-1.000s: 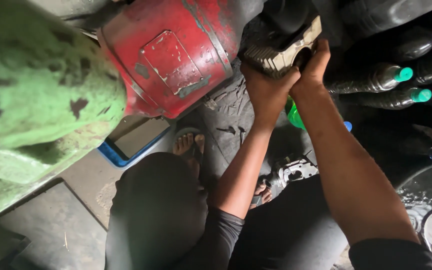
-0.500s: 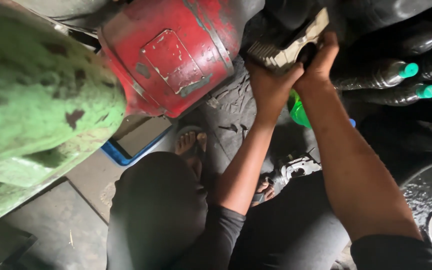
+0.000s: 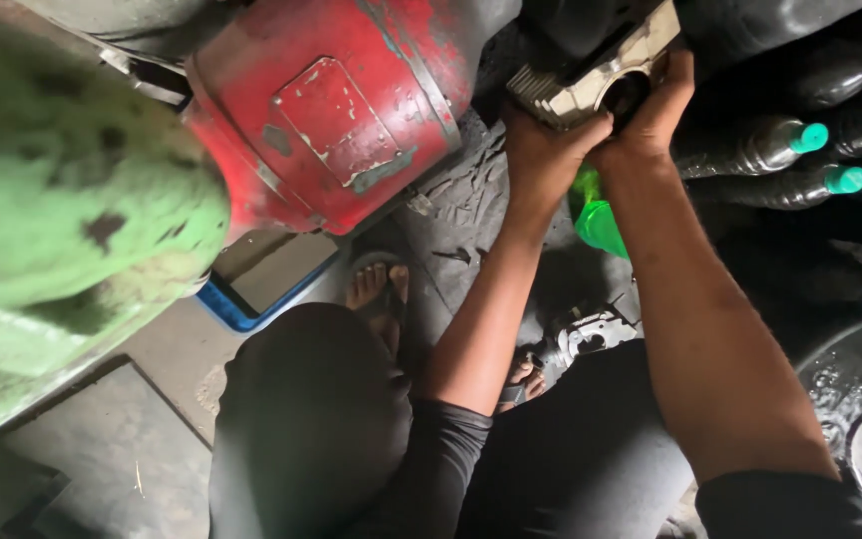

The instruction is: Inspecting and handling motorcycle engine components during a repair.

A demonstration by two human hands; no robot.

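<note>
Seen from above, a squatting person in dark clothes reaches both arms forward and grips a metal part (image 3: 596, 75) near the top of the view. The part is a pale, silvery casting with ribbed fins along one edge and a round dark bore on its near face. The left hand (image 3: 546, 150) clamps its lower left corner; the right hand (image 3: 655, 105) wraps the right side beside the bore — both hands close together. Left of it sits a worn red tank (image 3: 336, 125), its paint chipped, and a mottled green body (image 3: 72, 220) fills the left edge. The floor (image 3: 132, 449) is grimy grey concrete. Dark bottles (image 3: 780, 145) with teal and blue caps lie at right, and a green funnel (image 3: 599, 215) shows between the forearms.
</note>
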